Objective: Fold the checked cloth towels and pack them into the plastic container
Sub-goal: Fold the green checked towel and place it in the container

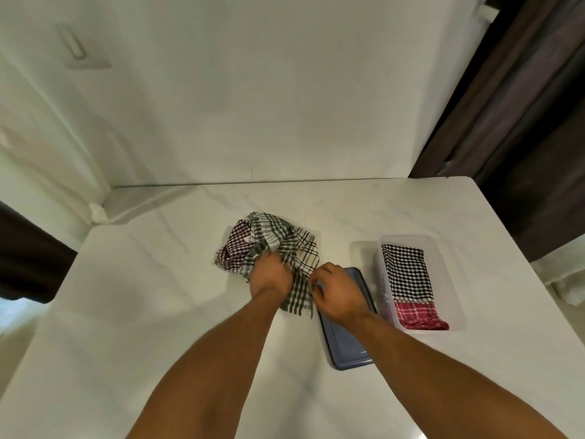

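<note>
A crumpled heap of checked towels lies mid-table: a green-and-white towel (272,239) on top, a maroon-checked towel (234,248) at its left, and a white towel with black lines (307,251) at its right. My left hand (269,275) grips the green-and-white towel at the near side of the heap. My right hand (337,294) pinches the same towel's hanging edge. The clear plastic container (443,274) stands to the right, holding a folded black-and-white checked towel (406,274) and a red checked towel (419,315).
A blue-grey lid (345,340) lies flat between the heap and the container, partly under my right hand. The white marble table (152,296) meets a white wall at the back. Dark curtains (522,122) hang at the right.
</note>
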